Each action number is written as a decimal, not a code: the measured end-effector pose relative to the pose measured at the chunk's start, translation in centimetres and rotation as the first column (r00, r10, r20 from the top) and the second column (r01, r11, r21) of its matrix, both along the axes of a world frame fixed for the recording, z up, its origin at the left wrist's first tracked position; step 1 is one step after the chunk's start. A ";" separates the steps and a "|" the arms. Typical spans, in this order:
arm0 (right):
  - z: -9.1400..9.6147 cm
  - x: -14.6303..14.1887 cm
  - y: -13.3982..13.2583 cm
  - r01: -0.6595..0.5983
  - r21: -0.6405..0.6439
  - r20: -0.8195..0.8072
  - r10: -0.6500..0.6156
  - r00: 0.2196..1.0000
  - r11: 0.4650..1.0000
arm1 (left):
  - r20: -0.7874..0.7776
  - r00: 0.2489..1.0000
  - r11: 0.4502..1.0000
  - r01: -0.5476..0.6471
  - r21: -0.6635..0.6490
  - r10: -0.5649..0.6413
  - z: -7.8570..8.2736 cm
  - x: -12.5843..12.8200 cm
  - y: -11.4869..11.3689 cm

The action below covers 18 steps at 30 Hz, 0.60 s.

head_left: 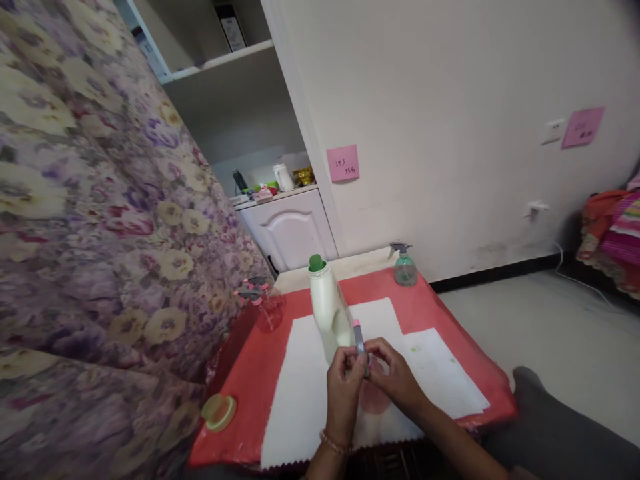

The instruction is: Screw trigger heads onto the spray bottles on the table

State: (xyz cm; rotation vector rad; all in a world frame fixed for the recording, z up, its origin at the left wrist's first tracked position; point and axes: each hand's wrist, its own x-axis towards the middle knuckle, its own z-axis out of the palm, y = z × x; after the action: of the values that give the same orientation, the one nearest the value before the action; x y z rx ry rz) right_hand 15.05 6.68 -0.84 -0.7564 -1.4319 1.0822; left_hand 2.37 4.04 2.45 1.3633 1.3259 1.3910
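Observation:
Both my hands meet over the white cloth (305, 393) on a low red table (250, 373). My left hand (344, 380) and my right hand (390, 373) are closed together on a spray trigger head (359, 340), grey with a pink tip, which sticks up between the fingers. Below my hands a round pink bottle (373, 395) rests on the cloth, mostly hidden. A white bottle with a green cap (327, 303) stands just behind my hands.
A pink spray bottle (263, 303) stands at the table's left rear, a green spray bottle (404, 265) at the far right corner. A round green lid (219, 411) lies on the near left corner. A floral bedspread (90, 220) rises at left; a white cabinet (293, 227) stands behind.

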 end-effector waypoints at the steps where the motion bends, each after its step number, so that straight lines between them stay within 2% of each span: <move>1: -0.1 0.0 0.0 -0.005 0.004 -0.001 0.005 1.000 1.000 | 0.002 1.000 1.000 -0.004 -0.001 0.004 0.0 0.0 0.0; 6: 0.0 0.4 0.0 -0.119 0.084 0.002 0.119 0.993 0.989 | 0.003 1.000 1.000 -0.006 0.005 0.006 -0.2 -0.1 0.1; 11: 0.1 0.1 -0.1 -0.108 0.013 -0.009 0.108 0.994 0.994 | -0.009 1.000 1.000 0.013 0.001 -0.013 -0.1 -0.1 0.0; 15: -1.4 -0.2 -0.1 -0.043 -0.044 0.039 0.044 0.998 0.998 | -0.010 1.000 1.000 0.024 0.003 -0.024 -0.2 -0.5 -0.1; 18: -3.0 -0.2 0.0 0.000 -0.068 0.089 0.006 0.996 0.998 | -0.024 0.999 0.999 0.026 0.022 -0.026 -1.2 -1.3 -0.2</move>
State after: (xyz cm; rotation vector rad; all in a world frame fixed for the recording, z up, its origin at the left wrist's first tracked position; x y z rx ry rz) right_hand 14.89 6.73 -3.89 -0.8609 -1.4772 1.1160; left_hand 1.02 3.84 1.30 1.4109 1.3072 1.3799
